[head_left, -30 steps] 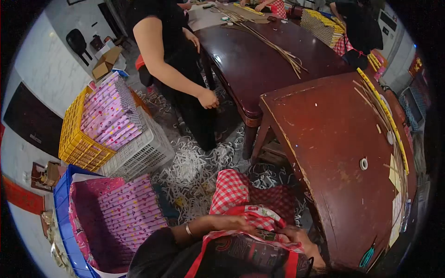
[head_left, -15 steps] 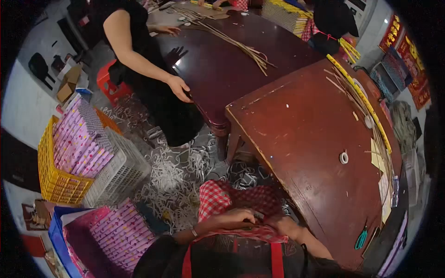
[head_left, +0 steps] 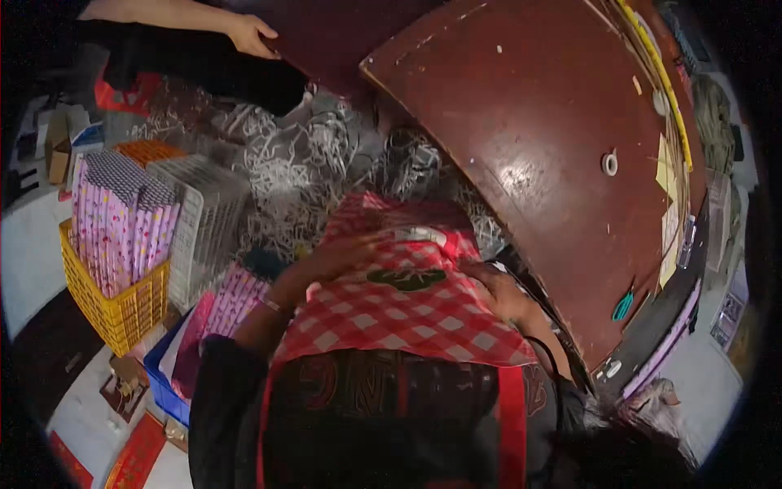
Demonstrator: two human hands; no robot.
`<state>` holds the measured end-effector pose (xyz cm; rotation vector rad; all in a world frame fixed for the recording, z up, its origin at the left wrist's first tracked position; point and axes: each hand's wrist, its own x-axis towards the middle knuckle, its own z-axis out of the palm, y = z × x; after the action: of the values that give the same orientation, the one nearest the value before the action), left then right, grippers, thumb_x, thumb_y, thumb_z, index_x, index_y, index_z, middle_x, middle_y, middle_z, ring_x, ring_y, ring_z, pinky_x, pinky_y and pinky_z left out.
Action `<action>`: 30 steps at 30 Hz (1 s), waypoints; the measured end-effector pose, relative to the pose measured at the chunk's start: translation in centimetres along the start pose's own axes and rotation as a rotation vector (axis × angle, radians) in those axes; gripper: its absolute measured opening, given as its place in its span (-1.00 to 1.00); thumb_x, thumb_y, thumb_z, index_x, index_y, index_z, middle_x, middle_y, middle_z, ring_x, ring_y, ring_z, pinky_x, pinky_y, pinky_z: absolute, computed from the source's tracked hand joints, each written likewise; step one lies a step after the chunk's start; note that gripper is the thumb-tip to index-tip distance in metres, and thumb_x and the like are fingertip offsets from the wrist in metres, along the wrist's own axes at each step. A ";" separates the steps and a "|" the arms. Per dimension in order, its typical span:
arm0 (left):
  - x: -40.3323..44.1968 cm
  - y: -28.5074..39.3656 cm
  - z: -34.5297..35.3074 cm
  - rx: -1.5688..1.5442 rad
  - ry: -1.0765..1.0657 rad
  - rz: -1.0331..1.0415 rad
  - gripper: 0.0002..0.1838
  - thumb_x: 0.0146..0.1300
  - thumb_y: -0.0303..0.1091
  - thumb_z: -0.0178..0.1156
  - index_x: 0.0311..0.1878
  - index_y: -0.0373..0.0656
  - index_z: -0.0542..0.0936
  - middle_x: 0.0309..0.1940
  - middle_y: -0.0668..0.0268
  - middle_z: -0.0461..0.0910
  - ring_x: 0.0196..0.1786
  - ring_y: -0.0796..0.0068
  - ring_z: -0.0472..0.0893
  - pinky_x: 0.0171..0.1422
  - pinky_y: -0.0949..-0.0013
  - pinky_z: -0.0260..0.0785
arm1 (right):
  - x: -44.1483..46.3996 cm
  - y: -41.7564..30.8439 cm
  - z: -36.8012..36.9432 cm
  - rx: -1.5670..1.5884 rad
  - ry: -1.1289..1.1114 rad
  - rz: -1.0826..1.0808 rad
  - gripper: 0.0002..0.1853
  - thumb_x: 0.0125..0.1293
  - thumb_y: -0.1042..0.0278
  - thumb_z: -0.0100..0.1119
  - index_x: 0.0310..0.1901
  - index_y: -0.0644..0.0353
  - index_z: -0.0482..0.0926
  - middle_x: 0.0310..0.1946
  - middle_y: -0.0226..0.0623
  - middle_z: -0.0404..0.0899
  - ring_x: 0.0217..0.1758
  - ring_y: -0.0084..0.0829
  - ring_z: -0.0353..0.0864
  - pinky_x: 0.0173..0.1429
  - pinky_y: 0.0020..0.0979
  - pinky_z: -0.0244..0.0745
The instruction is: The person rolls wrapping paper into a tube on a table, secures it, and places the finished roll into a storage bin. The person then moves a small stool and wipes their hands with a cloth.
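Note:
A red-and-white checked apron lies spread over my lap, with a dark green emblem in its middle. My left hand rests on the apron's left side, fingers stretched out and somewhat blurred. On the opposite side, my right hand lies against the apron's edge, close to the table, with its fingers extended. Neither hand visibly holds anything.
The brown table bears a tape roll, teal scissors and a long yellow strip. White strips litter the floor. Pink patterned bundles fill a yellow crate at left. Another person's hand touches the far table.
My view has tipped down. My hands, close together at my waist before, are now apart on either side of the apron, which shows spread out with its emblem visible.

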<state>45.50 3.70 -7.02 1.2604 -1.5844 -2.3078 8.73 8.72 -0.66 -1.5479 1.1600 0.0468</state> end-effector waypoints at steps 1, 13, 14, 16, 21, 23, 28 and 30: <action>-1.3 -0.7 -2.3 0.064 -0.033 -0.056 -0.52 0.40 -0.03 0.08 0.24 -0.13 0.47 0.12 0.01 0.50 0.14 0.07 0.54 0.22 0.15 0.40 | -0.4 0.2 1.1 0.062 0.019 0.010 -0.47 0.53 -0.01 -0.22 0.39 0.09 0.31 0.31 0.07 0.34 0.33 0.04 0.36 0.33 -0.10 0.32; 0.4 4.0 -10.6 0.791 0.274 -0.064 -0.50 0.32 -0.10 0.15 0.20 -0.22 0.51 0.18 0.01 0.52 0.10 0.05 0.59 0.20 0.12 0.41 | -0.5 -6.4 7.3 0.144 0.353 0.157 -0.56 0.38 0.27 0.05 0.26 0.19 0.43 0.06 0.01 0.54 0.08 0.06 0.50 0.14 -0.07 0.43; 2.5 4.0 -10.1 0.505 0.091 0.026 -0.49 0.40 -0.06 0.06 0.28 -0.20 0.45 0.22 0.09 0.49 0.12 0.18 0.57 0.20 0.15 0.40 | 0.0 -7.7 6.2 0.068 0.356 0.151 -0.56 0.37 0.24 0.08 0.23 0.19 0.45 0.05 0.00 0.54 0.08 0.03 0.50 0.14 -0.09 0.43; 6.7 1.8 -7.3 0.088 -0.159 0.068 -0.50 0.48 -0.04 -0.02 0.28 -0.20 0.45 0.20 0.22 0.51 0.15 0.39 0.52 0.24 0.24 0.35 | 1.3 -7.5 5.2 -0.031 0.391 0.081 -0.56 0.35 0.16 0.15 0.19 0.19 0.49 0.05 -0.01 0.55 0.09 -0.01 0.50 0.15 -0.12 0.42; 11.0 -3.6 -6.3 -0.059 -0.348 0.047 -0.55 0.47 -0.04 -0.02 0.13 -0.23 0.53 0.06 0.30 0.57 0.09 0.51 0.49 0.23 0.32 0.30 | 7.4 -3.3 3.8 -0.052 0.458 0.141 -0.48 0.38 -0.01 0.08 0.20 0.22 0.48 0.11 0.11 0.50 0.18 0.08 0.44 0.26 -0.08 0.35; 12.4 -5.0 -5.9 -0.106 -0.389 0.034 -0.55 0.47 -0.03 -0.02 0.08 -0.24 0.55 0.00 0.33 0.58 0.04 0.54 0.48 0.19 0.33 0.30 | 10.5 -4.0 2.3 0.223 0.321 0.125 -0.35 0.41 -0.22 -0.05 0.22 0.25 0.46 0.21 0.13 0.43 0.33 0.06 0.35 0.39 -0.12 0.23; 14.3 -6.5 -6.3 0.159 -0.417 -0.186 -0.59 0.44 -0.03 0.04 -0.26 -0.25 0.55 -0.38 0.42 0.51 -0.26 0.58 0.40 -0.12 0.34 0.28 | 12.5 -4.1 -0.2 0.358 0.002 0.274 -0.34 0.44 -0.24 -0.14 0.20 0.24 0.48 0.09 0.09 0.56 0.16 0.02 0.54 0.23 -0.14 0.39; 13.0 -2.1 -7.9 0.130 -0.302 -0.181 -0.60 0.43 -0.06 0.07 -0.31 -0.27 0.53 -0.47 0.44 0.45 -0.34 0.57 0.37 -0.21 0.33 0.25 | 13.1 -3.8 -0.3 0.180 0.147 0.137 -0.48 0.46 -0.08 -0.04 0.11 0.25 0.54 -0.07 0.08 0.63 -0.06 0.02 0.65 0.04 -0.12 0.49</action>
<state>42.84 -7.41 -17.33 1.1695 -1.8056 -2.6529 17.82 -0.27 -5.51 -1.3289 1.3478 -0.0794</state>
